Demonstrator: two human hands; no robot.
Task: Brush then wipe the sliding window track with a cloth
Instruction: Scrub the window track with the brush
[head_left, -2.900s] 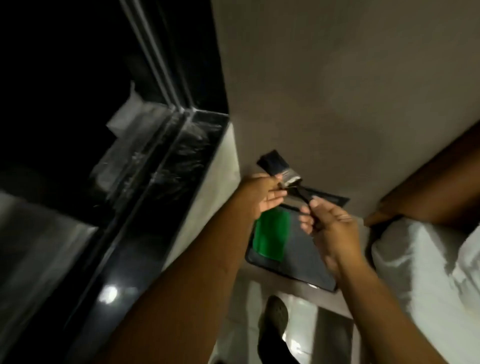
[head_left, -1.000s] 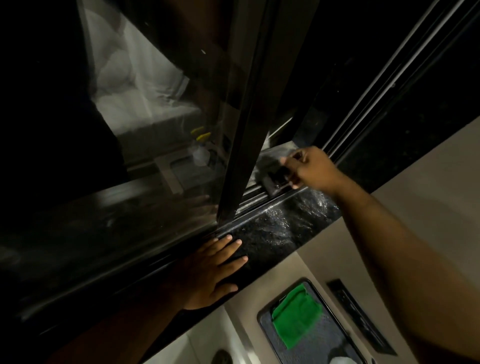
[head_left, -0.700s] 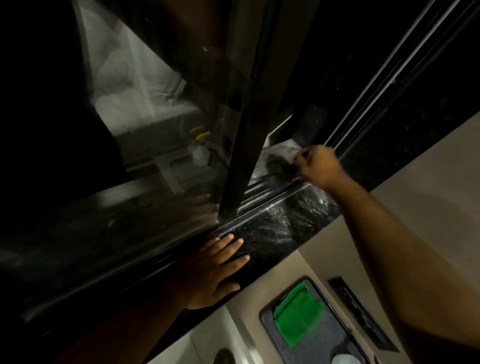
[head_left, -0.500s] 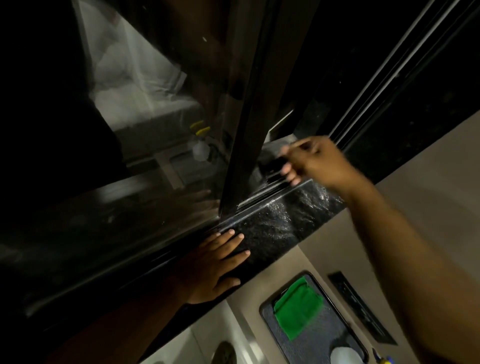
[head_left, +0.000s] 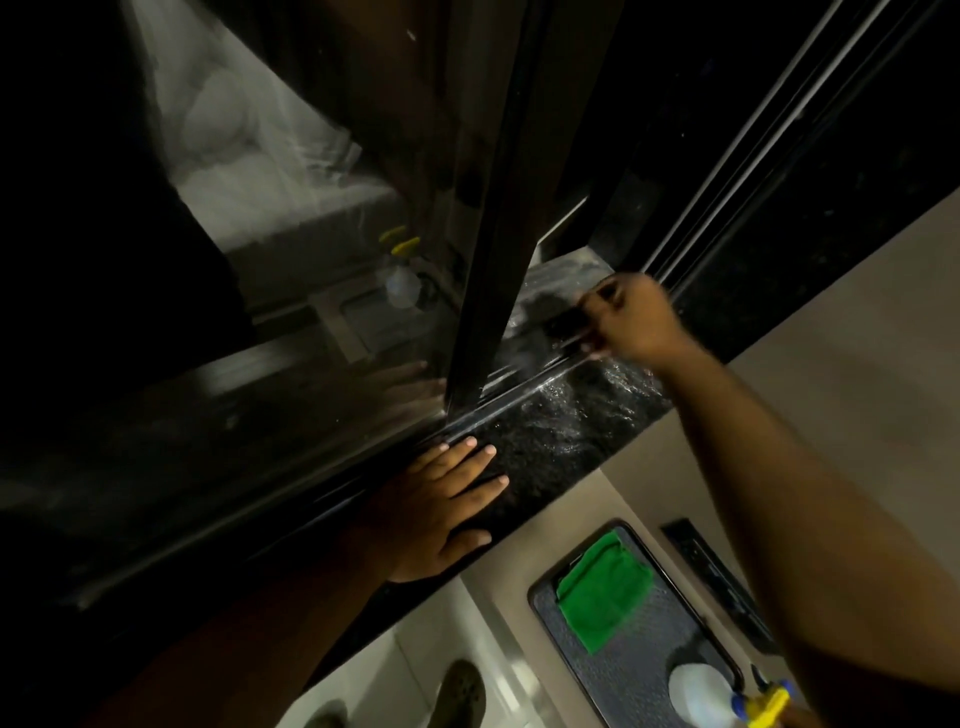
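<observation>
The window pane fills the area left of the track, its dark frame post standing upright at the track's near end. The black stone sill runs alongside the track on the room side. The track itself lies with its long axis running diagonally, from beside the post up and away to the right. Below the sill, a dark tray holds the green cloth, folded and untouched, well apart from the track; a spray bottle stands at the tray's far corner.

The right hand is the nearer one to the track, closed around a dark brush whose bristles point left along the channel toward the post, so the next stroke probably runs along that axis. The left hand lies flat and spread on the sill, holding nothing.

Compared with half a second ago, the right hand has dropped lower into the channel; the left hand and cloth are unmoved.
</observation>
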